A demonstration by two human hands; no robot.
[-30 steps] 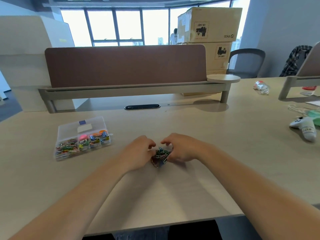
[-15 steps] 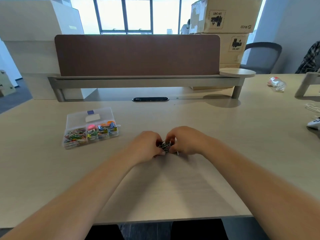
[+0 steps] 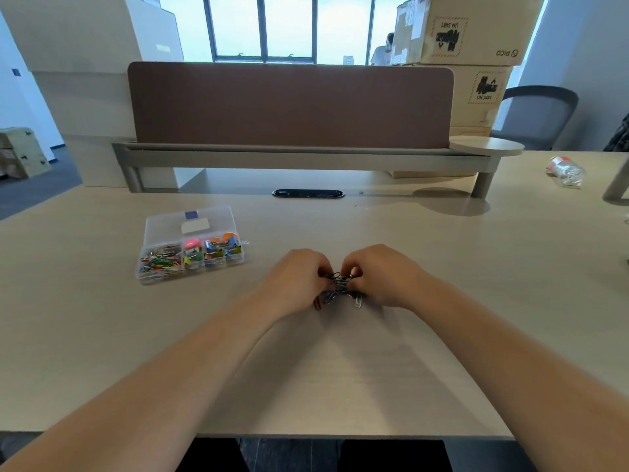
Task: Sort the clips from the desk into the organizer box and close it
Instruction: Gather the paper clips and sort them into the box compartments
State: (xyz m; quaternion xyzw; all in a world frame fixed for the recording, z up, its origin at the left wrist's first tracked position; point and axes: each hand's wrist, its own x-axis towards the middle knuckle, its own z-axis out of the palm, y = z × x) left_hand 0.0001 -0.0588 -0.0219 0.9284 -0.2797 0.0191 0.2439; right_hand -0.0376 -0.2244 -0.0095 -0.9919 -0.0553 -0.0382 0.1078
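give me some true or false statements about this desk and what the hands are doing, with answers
1. The left hand and right hand both grip the loose clips on the desk. True.
2. The organizer box sits to the right of the hands. False: it sits to their left.
3. The organizer box is empty. False: coloured clips fill its near compartments.
4. A plastic bottle lies on the desk at far right. True.
5. The left hand touches the organizer box. False: bare desk lies between them.
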